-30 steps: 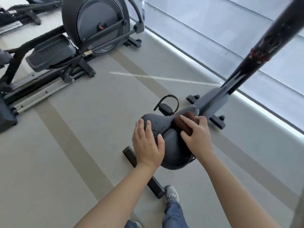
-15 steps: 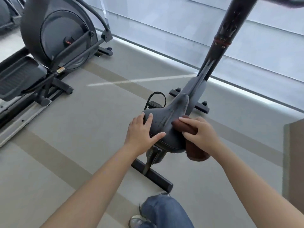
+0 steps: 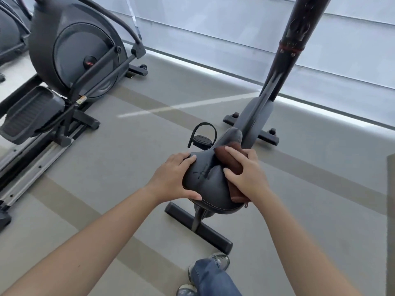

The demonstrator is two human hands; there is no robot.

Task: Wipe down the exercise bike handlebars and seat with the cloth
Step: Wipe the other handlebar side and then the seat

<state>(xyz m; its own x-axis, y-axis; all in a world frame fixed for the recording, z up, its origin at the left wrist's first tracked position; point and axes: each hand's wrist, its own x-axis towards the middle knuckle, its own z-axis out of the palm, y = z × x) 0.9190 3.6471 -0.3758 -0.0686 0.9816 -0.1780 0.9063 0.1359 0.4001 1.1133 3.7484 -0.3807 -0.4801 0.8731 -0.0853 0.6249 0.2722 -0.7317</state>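
Observation:
The exercise bike's black seat (image 3: 210, 182) sits at the centre of the head view, nose pointing away from me. My left hand (image 3: 172, 176) grips its left side, thumb along the rear edge. My right hand (image 3: 245, 174) presses a brown cloth (image 3: 227, 157) against the seat's right side; part of the cloth hangs below my palm. The bike's dark stem (image 3: 288, 54) rises toward the upper right. The handlebars are out of frame.
A dark elliptical trainer (image 3: 72, 58) stands at the left with its footplate (image 3: 27, 114) and rail. The bike's rear floor bar (image 3: 198, 225) and a strapped pedal (image 3: 202, 138) lie below the seat. My jeans leg and shoe (image 3: 213, 272) are near the bottom.
The view has shifted, so the bike stem now stands more upright. My right hand has slid the cloth forward along the seat's right side. My left hand has moved back along the left edge.

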